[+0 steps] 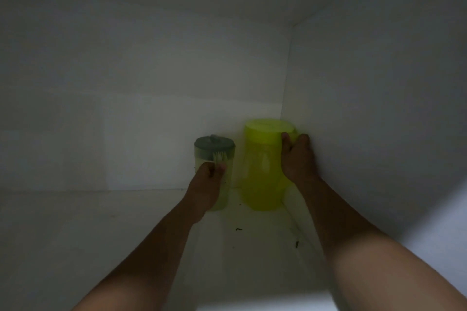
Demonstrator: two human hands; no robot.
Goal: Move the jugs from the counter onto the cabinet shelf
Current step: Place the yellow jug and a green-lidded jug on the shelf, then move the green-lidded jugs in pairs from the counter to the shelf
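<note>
White cabinet shelf (141, 222), dim corner, two jugs (260, 171)

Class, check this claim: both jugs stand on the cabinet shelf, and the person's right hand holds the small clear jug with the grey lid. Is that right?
One slip. In the head view the right hand holds the tall yellow-green plastic jug; the left hand holds the small clear jug with the grey lid. Both jugs do stand on the cabinet shelf.

dim, greenish cast | soft blur throughout | brighter lower right corner
</note>
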